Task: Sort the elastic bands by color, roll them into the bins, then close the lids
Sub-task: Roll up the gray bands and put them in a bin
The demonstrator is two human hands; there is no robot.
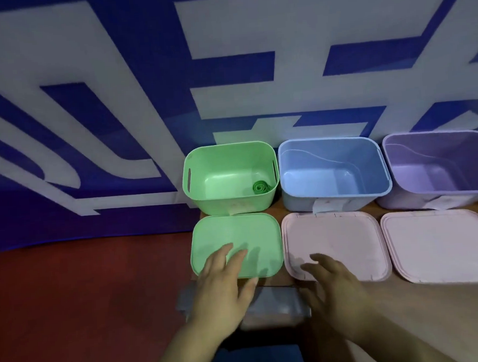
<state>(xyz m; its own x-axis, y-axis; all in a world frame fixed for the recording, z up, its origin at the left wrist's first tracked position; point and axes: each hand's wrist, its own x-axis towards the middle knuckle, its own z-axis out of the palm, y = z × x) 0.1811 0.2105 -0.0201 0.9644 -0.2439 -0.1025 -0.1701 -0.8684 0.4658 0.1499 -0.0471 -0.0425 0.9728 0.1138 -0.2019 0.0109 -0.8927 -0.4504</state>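
Observation:
A green bin (pixel 204 180) stands open at the back with one rolled green band (pixel 259 187) in its right front corner. To its right stand an open blue bin (pixel 301 163) and an open purple bin (pixel 404 154), both looking empty. A green lid (pixel 249 230) lies flat in front of the green bin, and two pink lids (pixel 342 236) (pixel 437 241) lie in front of the other bins. My left hand (pixel 224 282) hovers with fingers spread over the green lid's near edge. My right hand (pixel 333 284) reaches with straight fingers over the near corner of the middle pink lid.
A grey flat object (pixel 276 304) lies at the table's near edge between my hands. The brown table (pixel 436 308) extends to the right. A blue and white banner (pixel 115 104) hangs behind the bins, above a red floor (pixel 71 303) on the left.

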